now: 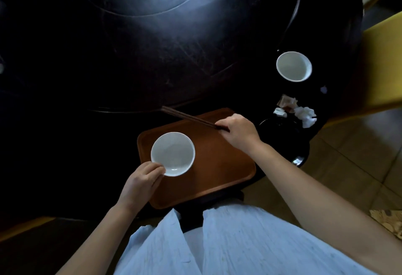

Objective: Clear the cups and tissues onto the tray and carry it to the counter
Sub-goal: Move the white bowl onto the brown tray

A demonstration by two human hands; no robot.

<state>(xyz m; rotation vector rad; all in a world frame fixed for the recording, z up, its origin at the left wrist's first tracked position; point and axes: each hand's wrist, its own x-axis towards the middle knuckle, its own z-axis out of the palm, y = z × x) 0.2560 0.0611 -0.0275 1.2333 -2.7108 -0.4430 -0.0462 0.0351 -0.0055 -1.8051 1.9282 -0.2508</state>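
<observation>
Brown and smooth, the rectangular tray lies on the near edge of the dark round table, its long axis running from the near left to the far right, and both hands work over it. The left hand pinches the near rim of a shallow white dish, thumb on top of the lip and fingers curled under it; the dish faces mouth up over the left part of the tray, though whether its base touches the tray cannot be told. The right hand is closed around the near ends of a pair of dark wooden chopsticks, fingers pressed together over them. The sticks lie side by side, their long axis running from that hand up and to the left, across the far edge of the tray, with the tips pointing away over the table. Beyond the right hand, further out on the table, a white cup stands upright with its mouth open upward. Between that cup and the right hand, just to the hand's right, crumpled white tissues lie in a loose heap beside a dark round dish, off the tray.
</observation>
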